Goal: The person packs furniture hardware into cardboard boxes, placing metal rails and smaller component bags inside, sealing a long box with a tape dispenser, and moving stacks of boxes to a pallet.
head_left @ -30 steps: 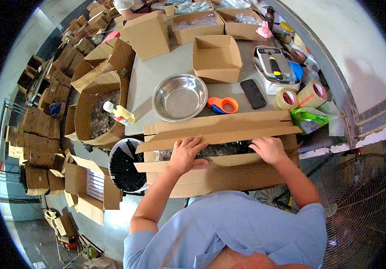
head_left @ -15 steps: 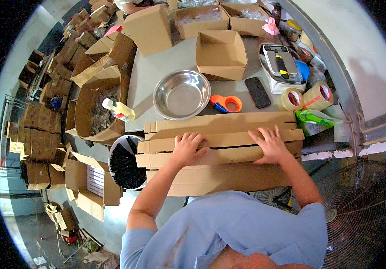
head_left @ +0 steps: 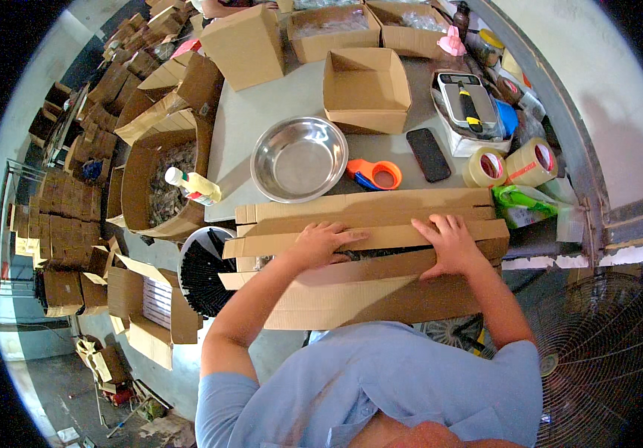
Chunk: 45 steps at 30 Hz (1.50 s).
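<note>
In front of me, at the table's near edge, lies a long cardboard box (head_left: 381,308) with its top flaps partly folded in. My left hand (head_left: 323,245) rests flat across the far top flap, fingers stretched to the right. Over the right end of the flaps, my right hand (head_left: 448,245) is spread, thumb pointing toward the near flap. Between the flaps runs a gap through which dark contents show, too little to name. Just beyond the box stand a steel bowl (head_left: 300,160) and an orange tape dispenser (head_left: 385,177) with a blue part.
A black phone (head_left: 428,154), clear tape rolls (head_left: 485,167) and a scale (head_left: 467,101) sit at right. An open carton (head_left: 367,112) stands farther back. Left are a bottle (head_left: 193,186), a bucket of black strips (head_left: 207,270) and more cartons. A fan (head_left: 597,358) stands at lower right.
The gap between the top flaps has widened, showing more of the inside. My left hand has slid slightly right and lies flatter; my right hand has shifted only a little.
</note>
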Tool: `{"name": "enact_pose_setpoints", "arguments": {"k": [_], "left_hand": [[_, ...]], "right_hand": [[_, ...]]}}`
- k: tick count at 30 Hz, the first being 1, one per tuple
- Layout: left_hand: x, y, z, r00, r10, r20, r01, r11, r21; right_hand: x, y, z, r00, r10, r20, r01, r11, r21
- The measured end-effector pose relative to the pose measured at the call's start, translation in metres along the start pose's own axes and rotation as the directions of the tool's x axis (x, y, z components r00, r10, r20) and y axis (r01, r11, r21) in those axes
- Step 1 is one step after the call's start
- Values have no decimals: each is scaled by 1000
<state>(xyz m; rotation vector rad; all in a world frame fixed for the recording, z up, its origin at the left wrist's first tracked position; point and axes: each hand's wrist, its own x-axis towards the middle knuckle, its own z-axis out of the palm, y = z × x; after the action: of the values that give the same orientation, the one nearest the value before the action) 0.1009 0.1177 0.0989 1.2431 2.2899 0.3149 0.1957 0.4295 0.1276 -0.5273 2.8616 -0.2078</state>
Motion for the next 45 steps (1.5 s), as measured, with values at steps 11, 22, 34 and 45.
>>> {"name": "enact_pose_setpoints", "arguments": {"k": [11,22,34,45], "left_hand": [[-21,37,26,973,-58,-223,143,912,384],[1,62,17,981,74,-179,-3,930,367],[42,82,30,953,196,-230,-130,952,276],[78,110,43,890,266,-370,-154,940,304]], "right_hand": [[1,8,21,999,-52,-8,50,982,-181],[72,20,10,980,-157,-121,186,942,281],[161,22,-43,947,85,-309,-6,969,248],[29,42,-74,929,362,76,-354,810,468]]}}
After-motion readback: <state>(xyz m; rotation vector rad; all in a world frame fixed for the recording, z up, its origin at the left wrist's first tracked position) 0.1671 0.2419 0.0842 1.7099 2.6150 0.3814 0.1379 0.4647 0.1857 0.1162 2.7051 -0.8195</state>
